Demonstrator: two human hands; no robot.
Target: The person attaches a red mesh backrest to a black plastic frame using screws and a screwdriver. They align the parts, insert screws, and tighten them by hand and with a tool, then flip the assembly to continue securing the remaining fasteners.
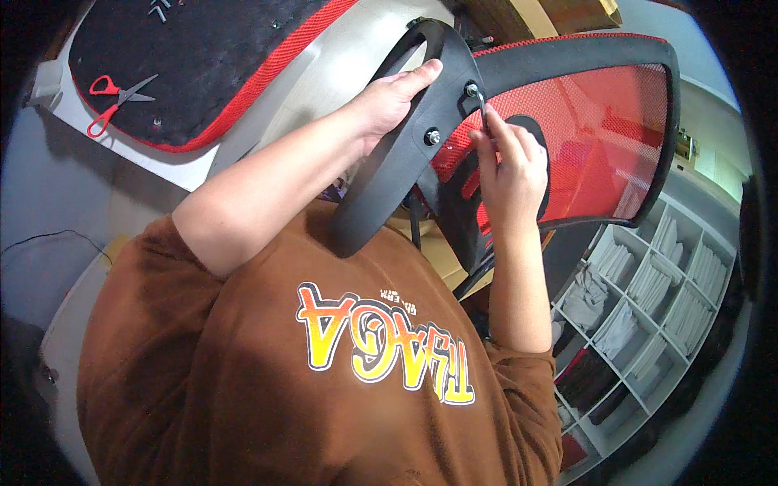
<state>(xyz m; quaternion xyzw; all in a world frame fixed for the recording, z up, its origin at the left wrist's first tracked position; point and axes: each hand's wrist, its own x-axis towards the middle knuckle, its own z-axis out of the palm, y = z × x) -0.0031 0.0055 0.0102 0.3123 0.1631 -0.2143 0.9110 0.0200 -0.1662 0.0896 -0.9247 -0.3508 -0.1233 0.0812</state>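
My left hand (391,104) is closed round the upper part of a black plastic chair armrest (369,202), a loop that slants across in front of my chest. In my right hand (515,166) is a thin metal hex key (484,109), pinched between thumb and fingers. Its tip meets the upper bolt (472,90) on the armrest's flat side. Lower down, a second bolt (433,136) with a washer sticks out of the same plate. Behind my right hand stands the chair's backrest (583,146), red mesh in a black frame.
A chair seat (235,109) with a black underside and red edge lies on a white table (174,168) at the far left. Red-handled scissors (121,101) and small L-shaped metal pieces (160,10) rest on it. A cardboard box (531,16) sits behind; white shelving (620,377) stands at right.
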